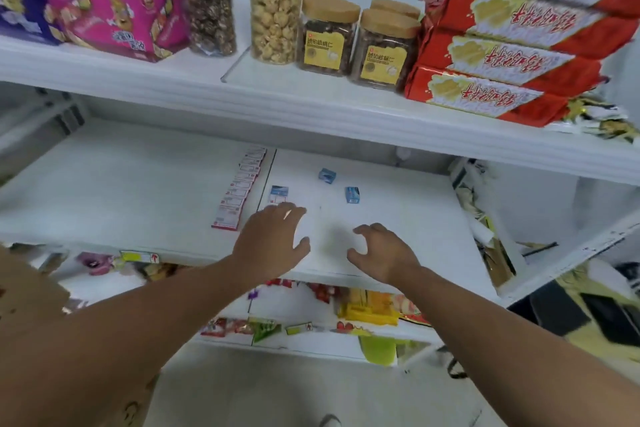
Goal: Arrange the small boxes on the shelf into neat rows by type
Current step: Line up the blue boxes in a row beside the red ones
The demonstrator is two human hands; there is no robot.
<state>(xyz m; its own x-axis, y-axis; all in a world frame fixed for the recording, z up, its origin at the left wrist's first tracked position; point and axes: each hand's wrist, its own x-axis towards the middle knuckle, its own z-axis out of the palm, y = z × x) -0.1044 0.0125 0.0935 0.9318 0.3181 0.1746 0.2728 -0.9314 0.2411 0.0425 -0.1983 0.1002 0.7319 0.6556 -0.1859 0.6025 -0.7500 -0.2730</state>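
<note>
Both my arms reach over the white shelf [138,184]: left hand [273,239] flat, fingers spread wide and holding nothing, fingertips at a small blue-and-white box [278,194]; right hand [381,253] clawed, fingers curled apart, empty. Two more small blue cardboard boxes [327,176] [352,195] lie loose farther back, apart from each other. A neat overlapping row of flat red-and-white boxes [239,189] sits left of the shelf seam.

matt white shelf [398,225], glossy card small boxes [352,194], cork-look lids on clear plastic jars [327,36].
</note>
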